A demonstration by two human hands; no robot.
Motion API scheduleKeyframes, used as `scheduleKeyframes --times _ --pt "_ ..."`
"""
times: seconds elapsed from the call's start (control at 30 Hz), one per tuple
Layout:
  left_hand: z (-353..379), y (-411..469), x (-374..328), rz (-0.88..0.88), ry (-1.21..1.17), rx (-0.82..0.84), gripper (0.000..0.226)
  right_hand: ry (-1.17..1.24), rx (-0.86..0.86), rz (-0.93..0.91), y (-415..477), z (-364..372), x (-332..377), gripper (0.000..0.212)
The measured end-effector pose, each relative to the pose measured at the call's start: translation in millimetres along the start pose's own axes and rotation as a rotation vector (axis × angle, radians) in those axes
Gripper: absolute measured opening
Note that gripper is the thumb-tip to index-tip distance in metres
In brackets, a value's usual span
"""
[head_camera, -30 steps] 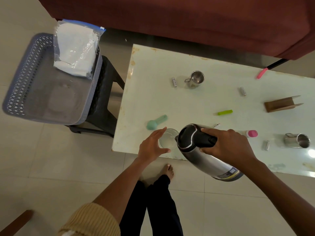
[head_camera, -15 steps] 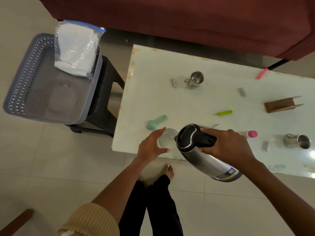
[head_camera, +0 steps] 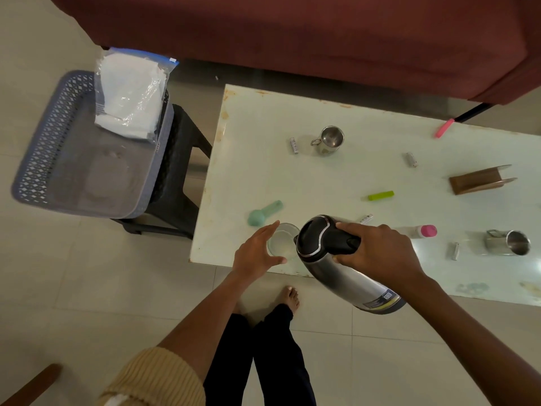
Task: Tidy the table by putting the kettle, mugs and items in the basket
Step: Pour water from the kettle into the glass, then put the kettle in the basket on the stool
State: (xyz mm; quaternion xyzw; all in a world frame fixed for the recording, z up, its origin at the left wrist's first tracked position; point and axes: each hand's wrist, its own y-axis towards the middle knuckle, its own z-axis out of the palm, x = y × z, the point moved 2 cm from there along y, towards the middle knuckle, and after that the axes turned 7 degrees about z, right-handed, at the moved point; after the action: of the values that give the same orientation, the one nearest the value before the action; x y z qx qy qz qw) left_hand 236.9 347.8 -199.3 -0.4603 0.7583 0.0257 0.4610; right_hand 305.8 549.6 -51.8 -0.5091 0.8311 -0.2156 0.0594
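Steel: two mugs [head_camera: 330, 139] [head_camera: 510, 246], one kettle [head_camera: 345, 268]

Pale tiled floor [head_camera: 87, 288], a maroon sofa [head_camera: 292, 33] behind the white table [head_camera: 263, 171], dim warm light.

head cam | looks steeply down from above | table [head_camera: 292, 177] near, floor below | single view
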Motion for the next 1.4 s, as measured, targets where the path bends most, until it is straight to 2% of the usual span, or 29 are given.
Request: scheduleKeyframes --times 0.57,0.8,0.97,1.03,1.2,1.3,1.4 --pt "1.5 -1.0 -8.0 -0.049 0.043 0.01 0.092 0.001 -0.011 -0.016 0.9 0.9 -0.9 0.056" --pt "1.5 -0.8 -17.8 -0.056 0.155 0.067 0.091 0.043 0.009 -0.032 0.7 0.2 -4.1 0.056" --pt "-9.1 1.9 -30.7 -0.133 0.129 0.211 0.081 0.102 -0.018 0.007 -10.3 -8.7 -7.8 0.039" --pt "-18.0 3.2 -37.8 -0.17 0.119 0.205 0.073 0.134 -0.06 0.001 -19.2 -11.8 -9.4 0.035" --pt "-49.3 3.8 -68.1 -0.194 -0.121 0.048 0.038 0.302 -0.077 0.085 -39.9 -30.1 -19.7 0.051" --pt "-65.6 -1.7 -93.9 -0.236 -0.35 0.096 0.028 0.374 -0.09 0.092 -52.4 -48.2 -28.0 0.062" --pt "-81.5 -12.4 -118.9 -0.222 -0.429 0.131 0.027 0.431 -0.114 0.071 -64.5 -68.8 -26.8 0.065"
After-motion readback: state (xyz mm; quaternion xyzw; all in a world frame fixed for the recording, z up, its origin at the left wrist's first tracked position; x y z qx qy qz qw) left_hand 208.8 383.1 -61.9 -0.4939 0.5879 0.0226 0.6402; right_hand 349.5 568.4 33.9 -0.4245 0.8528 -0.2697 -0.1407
